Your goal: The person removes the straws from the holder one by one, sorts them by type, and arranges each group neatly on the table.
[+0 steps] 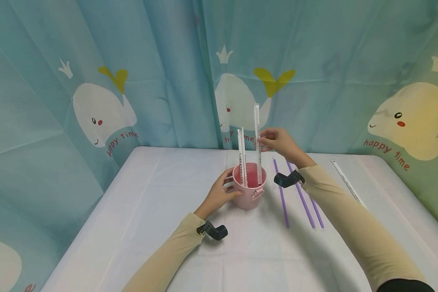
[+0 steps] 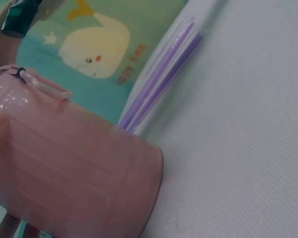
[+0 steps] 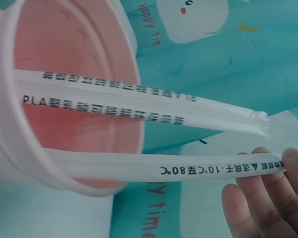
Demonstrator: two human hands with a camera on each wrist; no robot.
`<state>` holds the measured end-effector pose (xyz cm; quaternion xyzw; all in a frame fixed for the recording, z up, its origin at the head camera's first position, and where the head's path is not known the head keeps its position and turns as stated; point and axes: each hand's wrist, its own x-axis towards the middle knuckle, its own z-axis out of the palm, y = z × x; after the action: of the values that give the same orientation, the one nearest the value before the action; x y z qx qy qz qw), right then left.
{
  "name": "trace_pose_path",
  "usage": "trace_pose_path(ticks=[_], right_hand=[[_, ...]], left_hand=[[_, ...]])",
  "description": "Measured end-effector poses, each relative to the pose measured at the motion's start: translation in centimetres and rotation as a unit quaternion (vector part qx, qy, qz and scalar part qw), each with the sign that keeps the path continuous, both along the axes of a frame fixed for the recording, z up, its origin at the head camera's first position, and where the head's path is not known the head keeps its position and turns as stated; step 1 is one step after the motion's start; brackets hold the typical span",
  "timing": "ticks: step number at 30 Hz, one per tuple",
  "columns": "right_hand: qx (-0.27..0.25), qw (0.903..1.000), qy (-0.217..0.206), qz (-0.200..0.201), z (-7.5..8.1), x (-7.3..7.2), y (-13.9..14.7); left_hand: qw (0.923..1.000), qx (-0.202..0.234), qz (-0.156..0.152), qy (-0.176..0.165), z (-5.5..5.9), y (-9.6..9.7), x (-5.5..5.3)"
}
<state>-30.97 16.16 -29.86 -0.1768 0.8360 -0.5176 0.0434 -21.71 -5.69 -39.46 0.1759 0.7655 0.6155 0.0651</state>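
Note:
A small pink bucket (image 1: pixel 249 199) stands upright on the table, its side filling much of the left wrist view. My left hand (image 1: pixel 220 195) grips it around the left side, thumb in front and fingers behind. Above the rim, my right hand (image 1: pixel 279 144) pinches a white paper-wrapped straw (image 1: pixel 257 134) between thumb and fingers. The lower end of that straw is inside the bucket, as the right wrist view shows. Two more wrapped straws (image 3: pixel 104 106) with printed lettering lean in the bucket beside it.
Several purple straws (image 1: pixel 282 196) in clear wrap lie on the table right of the bucket, partly under the right forearm. Farther right lies another white wrapped straw (image 1: pixel 346 180). A whale-print curtain (image 1: pixel 175 81) hangs behind the white table (image 1: pixel 160 227).

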Motion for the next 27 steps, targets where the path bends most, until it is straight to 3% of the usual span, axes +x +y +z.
trace_pose_path(ticks=[17, 27], right_hand=[[-0.059, 0.9972, 0.047, 0.009, 3.6, 0.7, 1.0], [-0.080, 0.9945, 0.064, -0.023, 5.4, 1.1, 2.6]], left_hand=[[1.0000, -0.001, 0.001, -0.009, 0.0, 0.0, 0.1], [1.0000, 0.000, 0.001, -0.004, 0.1, 0.0, 0.1]])
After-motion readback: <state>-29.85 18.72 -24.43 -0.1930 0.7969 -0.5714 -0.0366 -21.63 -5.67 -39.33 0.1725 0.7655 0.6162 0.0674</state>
